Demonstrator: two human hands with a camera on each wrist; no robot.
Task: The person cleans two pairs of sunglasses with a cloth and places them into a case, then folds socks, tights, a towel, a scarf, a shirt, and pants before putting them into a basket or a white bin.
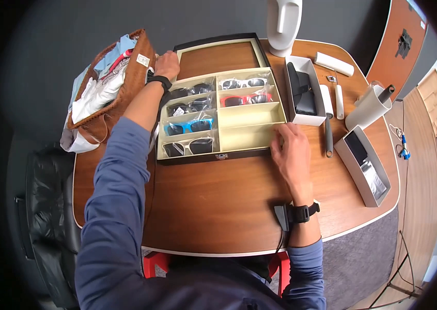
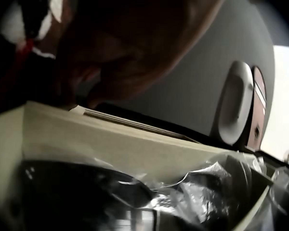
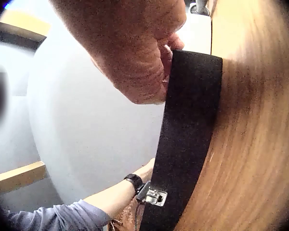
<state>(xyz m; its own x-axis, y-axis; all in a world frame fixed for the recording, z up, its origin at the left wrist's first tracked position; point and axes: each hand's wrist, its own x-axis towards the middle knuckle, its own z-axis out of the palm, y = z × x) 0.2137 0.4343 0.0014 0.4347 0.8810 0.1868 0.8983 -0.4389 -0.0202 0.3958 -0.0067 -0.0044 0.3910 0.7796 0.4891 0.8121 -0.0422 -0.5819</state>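
Observation:
A display case [image 1: 221, 154] lies open on the table, its framed lid [image 1: 217, 39] folded back behind it. Bagged sunglasses fill several compartments: blue [image 1: 188, 126], red [image 1: 246, 99], white and black ones; two right-hand compartments hold none. My left hand [image 1: 167, 65] is at the back left corner by the lid's hinge side; in the left wrist view the hand [image 2: 130, 53] bends its fingers at the rim, contact unclear. My right hand [image 1: 293, 152] grips the front right corner, also seen in the right wrist view beside the case's black side [image 3: 188, 120] with its metal clasp [image 3: 156, 197].
A brown basket of clothes [image 1: 141, 72] stands at the left. To the right are a box with black cases [image 1: 319, 121], a lint roller [image 1: 334, 64], a long-handled roller [image 1: 328, 134], a white cylinder [image 1: 365, 111] and a second box [image 1: 357, 170]. A white head stand [image 1: 283, 31] rises behind.

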